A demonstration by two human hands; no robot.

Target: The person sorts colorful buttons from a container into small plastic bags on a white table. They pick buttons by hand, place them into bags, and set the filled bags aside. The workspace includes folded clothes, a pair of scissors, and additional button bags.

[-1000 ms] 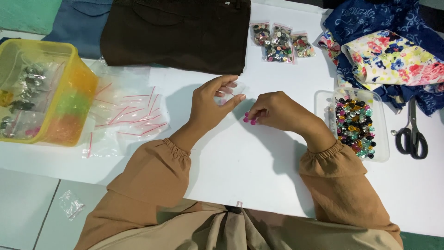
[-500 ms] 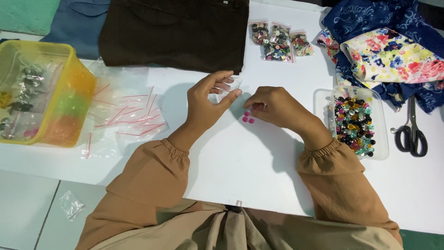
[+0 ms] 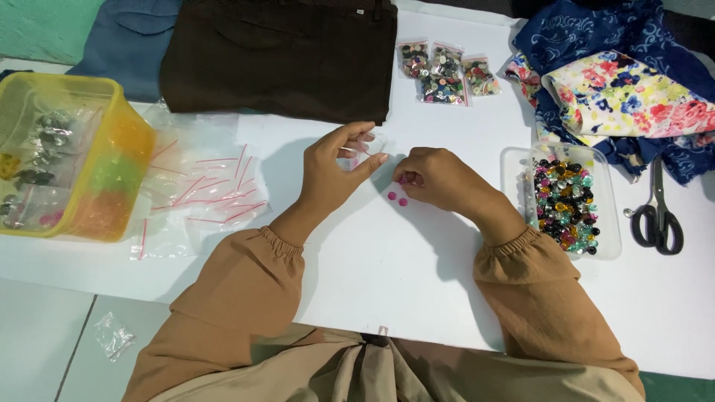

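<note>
My left hand point(image 3: 335, 173) holds a small clear zip bag point(image 3: 365, 146) pinched open between thumb and fingers, above the white table point(image 3: 395, 275). My right hand point(image 3: 439, 177) is closed on a pink button point(image 3: 404, 179) at its fingertips, just right of the bag. Two more pink buttons point(image 3: 397, 198) lie on the table below the fingertips. Both arms wear tan sleeves.
A clear tray of mixed coloured buttons point(image 3: 564, 199) sits right of my right hand, black scissors point(image 3: 658, 216) beyond it. Filled button bags point(image 3: 445, 70), dark brown trousers point(image 3: 283, 56) and floral fabrics point(image 3: 625, 93) lie at the back. Loose empty zip bags point(image 3: 205, 190) and a yellow tub point(image 3: 63, 156) are left.
My right hand moved up toward the bag and left two pink buttons lying on the table. The left hand shifted slightly with the bag.
</note>
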